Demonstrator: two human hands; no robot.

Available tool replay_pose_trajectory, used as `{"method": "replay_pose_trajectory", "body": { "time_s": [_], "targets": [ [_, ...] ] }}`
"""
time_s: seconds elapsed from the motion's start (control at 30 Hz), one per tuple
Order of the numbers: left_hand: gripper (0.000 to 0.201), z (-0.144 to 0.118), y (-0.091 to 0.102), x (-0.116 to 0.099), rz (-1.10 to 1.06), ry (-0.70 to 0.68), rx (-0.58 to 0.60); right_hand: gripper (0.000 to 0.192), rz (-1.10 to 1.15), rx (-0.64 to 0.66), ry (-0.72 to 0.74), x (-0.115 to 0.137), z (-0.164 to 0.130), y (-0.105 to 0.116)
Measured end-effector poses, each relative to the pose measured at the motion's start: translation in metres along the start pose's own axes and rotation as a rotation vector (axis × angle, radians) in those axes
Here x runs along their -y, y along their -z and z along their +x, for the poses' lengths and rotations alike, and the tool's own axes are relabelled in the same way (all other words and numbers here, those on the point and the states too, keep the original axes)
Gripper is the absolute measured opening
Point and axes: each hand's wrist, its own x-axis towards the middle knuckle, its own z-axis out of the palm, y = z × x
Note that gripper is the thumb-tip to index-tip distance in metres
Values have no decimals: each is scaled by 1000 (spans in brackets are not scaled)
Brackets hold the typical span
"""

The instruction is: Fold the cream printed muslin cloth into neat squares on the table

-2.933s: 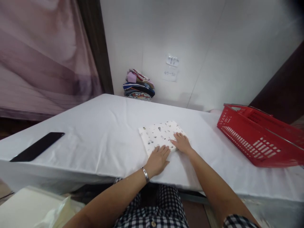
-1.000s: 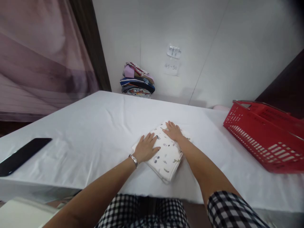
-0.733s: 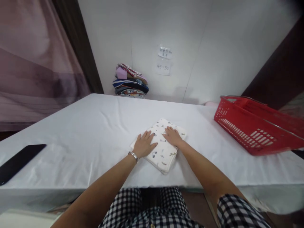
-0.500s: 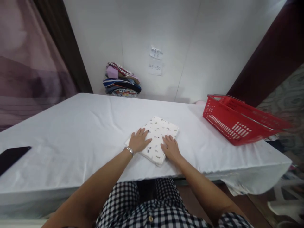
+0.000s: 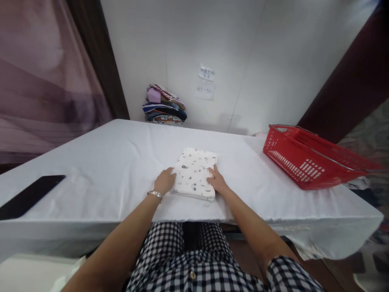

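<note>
A white folded cloth (image 5: 193,172) with small printed figures lies flat on the table in front of me, its near edge almost parallel to the table's front. My left hand (image 5: 165,181), a silver bracelet on its wrist, holds the cloth's left edge with curled fingers. On the opposite side my right hand (image 5: 216,180) grips the right edge, some fingers resting over the top. The undersides of both hands are hidden.
A white-covered table (image 5: 121,162) stretches out before me. To the right stands a red basket (image 5: 304,160); at the left lies a dark flat phone-like slab (image 5: 33,194). Folded fabrics (image 5: 164,107) are stacked against the wall, left of paper labels (image 5: 206,83).
The folded cloth has turned from a slanted position to nearly square with the table edge. My hands have moved from its top to its left and right sides.
</note>
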Motion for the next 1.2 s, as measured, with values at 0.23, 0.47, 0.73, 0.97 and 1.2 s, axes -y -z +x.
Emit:
{"method": "replay_pose_trajectory", "body": {
  "time_s": [0.23,0.47,0.73,0.97,1.2],
  "targets": [
    [48,-23,5,8,-43,13,16,58,276,-66,-87,-15,-13,-7],
    [56,17,9,-5,-71,78,72,71,662,-158,-137,-21,-47,-25],
    [52,39,-8,-15,-53,79,-4,72,691,-206,-151,-13,-14,-19],
    [50,28,3,-6,-26,-8,-34,60,580,-116,-84,-28,-22,-6],
    [53,33,7,-31,82,-253,-95,34,327,-352,-8,-23,49,17]
  ]
}}
